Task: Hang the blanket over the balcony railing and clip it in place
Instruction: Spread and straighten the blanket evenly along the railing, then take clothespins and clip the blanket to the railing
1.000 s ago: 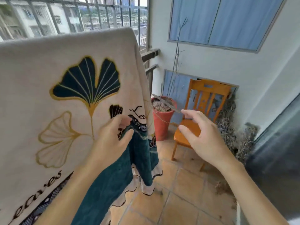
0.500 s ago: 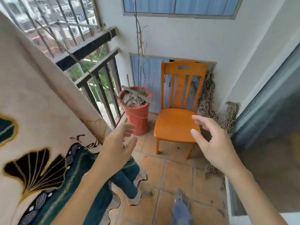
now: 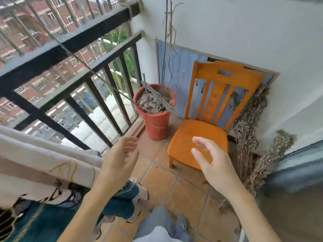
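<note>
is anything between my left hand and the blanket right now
Nothing visible does. The left hand hovers open just right of the draped edge of the blanket, with nothing in the gap between them. The right hand is farther off, empty, in front of the orange chair.

At lower left we see a soft, matt cloth blanket (image 3: 43,165); upper left, dull black metal railing (image 3: 73,44); at right, a glossy orange wooden chair (image 3: 201,137); unglazed floor tiles (image 3: 157,184).

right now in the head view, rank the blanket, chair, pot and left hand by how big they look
1. blanket, though the frame cuts it off
2. chair
3. pot and left hand: about alike; the hand is nearer the camera, so unranked
</note>
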Demonstrator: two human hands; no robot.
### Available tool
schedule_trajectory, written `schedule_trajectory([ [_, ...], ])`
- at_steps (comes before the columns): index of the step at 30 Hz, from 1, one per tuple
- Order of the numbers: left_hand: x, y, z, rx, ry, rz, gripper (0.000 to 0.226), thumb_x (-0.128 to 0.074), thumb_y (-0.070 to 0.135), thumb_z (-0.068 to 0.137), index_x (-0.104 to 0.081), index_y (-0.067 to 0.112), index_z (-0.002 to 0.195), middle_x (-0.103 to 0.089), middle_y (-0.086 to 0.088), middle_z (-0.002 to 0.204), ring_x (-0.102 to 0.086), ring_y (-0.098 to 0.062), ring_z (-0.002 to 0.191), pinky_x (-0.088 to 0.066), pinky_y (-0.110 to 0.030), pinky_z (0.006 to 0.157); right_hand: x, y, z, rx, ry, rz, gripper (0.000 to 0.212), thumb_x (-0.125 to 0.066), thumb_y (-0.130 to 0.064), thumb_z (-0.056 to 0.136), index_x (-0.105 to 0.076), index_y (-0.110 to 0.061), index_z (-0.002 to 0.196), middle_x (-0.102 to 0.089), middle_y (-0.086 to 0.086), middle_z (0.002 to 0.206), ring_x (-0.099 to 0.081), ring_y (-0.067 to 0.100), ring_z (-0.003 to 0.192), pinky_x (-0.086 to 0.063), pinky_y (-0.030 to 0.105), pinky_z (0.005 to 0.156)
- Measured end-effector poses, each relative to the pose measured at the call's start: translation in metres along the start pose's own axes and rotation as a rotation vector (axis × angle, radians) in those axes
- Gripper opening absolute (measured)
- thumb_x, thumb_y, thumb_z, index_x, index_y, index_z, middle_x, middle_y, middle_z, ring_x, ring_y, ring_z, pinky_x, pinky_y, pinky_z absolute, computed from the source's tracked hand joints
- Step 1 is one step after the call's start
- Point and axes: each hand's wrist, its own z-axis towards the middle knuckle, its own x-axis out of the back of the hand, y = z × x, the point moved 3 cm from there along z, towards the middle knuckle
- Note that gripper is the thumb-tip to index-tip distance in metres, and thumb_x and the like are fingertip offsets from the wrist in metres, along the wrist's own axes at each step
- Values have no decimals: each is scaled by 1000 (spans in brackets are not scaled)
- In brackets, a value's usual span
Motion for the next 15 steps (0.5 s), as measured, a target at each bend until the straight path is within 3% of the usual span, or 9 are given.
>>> schedule_trajectory([
  [3,7,-18,26,63,118,-27,23,-62,14,93,-59,24,114,-66,18,102,-62,7,98,-49,-5,79,-26,3,47,8,-117,18,33,-51,-41,98,-55,-33,130,-54,-25,125,-38,-26,113,-33,-2,90],
  [6,6,-45,59,142,192,-48,22,-63,13,93,-60,25,112,-67,17,101,-64,5,96,-50,-7,79,-55,9,88,3,-221,5,32,-50,-40,98,-53,-34,129,-54,-26,122,-36,-31,109,-30,-6,86],
  [10,-9,-82,111,212,247,-106,22,-63,12,92,-60,25,109,-70,13,98,-66,1,93,-51,-16,81,-96,19,145,-16,-357,-51,33,-50,-40,99,-53,-33,132,-53,-24,125,-45,-15,117,-38,12,101],
  [15,-34,-133,148,379,265,-188,20,-61,11,93,-59,23,109,-68,11,97,-65,0,92,-52,-15,81,-151,33,203,-26,-545,-154,35,-50,-36,100,-53,-27,134,-55,-17,129,-47,-5,119,-38,13,100],
])
